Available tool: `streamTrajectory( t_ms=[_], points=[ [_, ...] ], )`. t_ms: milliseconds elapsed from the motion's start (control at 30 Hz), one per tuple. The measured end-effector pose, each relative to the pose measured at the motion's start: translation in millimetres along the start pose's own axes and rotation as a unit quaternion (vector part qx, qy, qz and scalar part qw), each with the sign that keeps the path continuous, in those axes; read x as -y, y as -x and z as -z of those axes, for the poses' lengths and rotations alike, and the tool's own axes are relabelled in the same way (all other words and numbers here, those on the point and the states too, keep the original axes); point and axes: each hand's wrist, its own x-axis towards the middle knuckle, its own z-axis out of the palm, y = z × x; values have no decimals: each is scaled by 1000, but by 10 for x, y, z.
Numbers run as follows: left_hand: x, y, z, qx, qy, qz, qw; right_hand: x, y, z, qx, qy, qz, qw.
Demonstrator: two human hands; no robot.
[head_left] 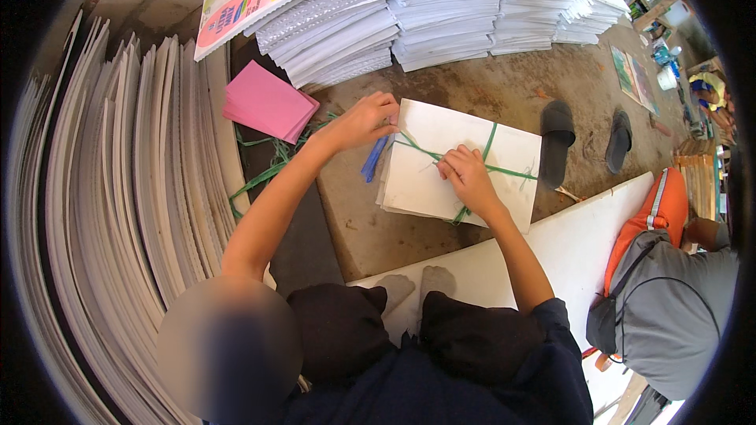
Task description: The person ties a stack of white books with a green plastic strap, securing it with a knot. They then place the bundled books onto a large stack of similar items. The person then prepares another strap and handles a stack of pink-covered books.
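A stack of white sheets (pixel 461 130) lies on the floor before me, with green plastic string (pixel 490 142) crossed over its top. My right hand (pixel 470 177) rests on the stack with its fingers bent and pinched on the string near the crossing. At the stack's far left corner is my left hand (pixel 368 120), its fingers curled closed; what they grip is hidden. Just below that hand, a bundle of blue strips (pixel 373 160) lies by the stack's left edge.
Pink sheets (pixel 268 101) and loose green string (pixel 272 169) lie to the left, beside upright white boards (pixel 150 165). Tall paper piles (pixel 445 12) stand at the back. Black slippers (pixel 557 142) sit right of the stack. A person in grey (pixel 669 299) is at the right.
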Motion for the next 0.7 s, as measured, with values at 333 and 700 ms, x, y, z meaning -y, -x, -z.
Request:
streamTrajectory(
  t_ms=[333, 700],
  points=[
    [-421, -38, -212, 43, 284, 159, 945, 25, -26, 3, -17, -65, -52, 996],
    [-338, -39, -104, 54, 66, 57, 995, 107, 43, -108, -42, 48, -20, 998]
  ],
)
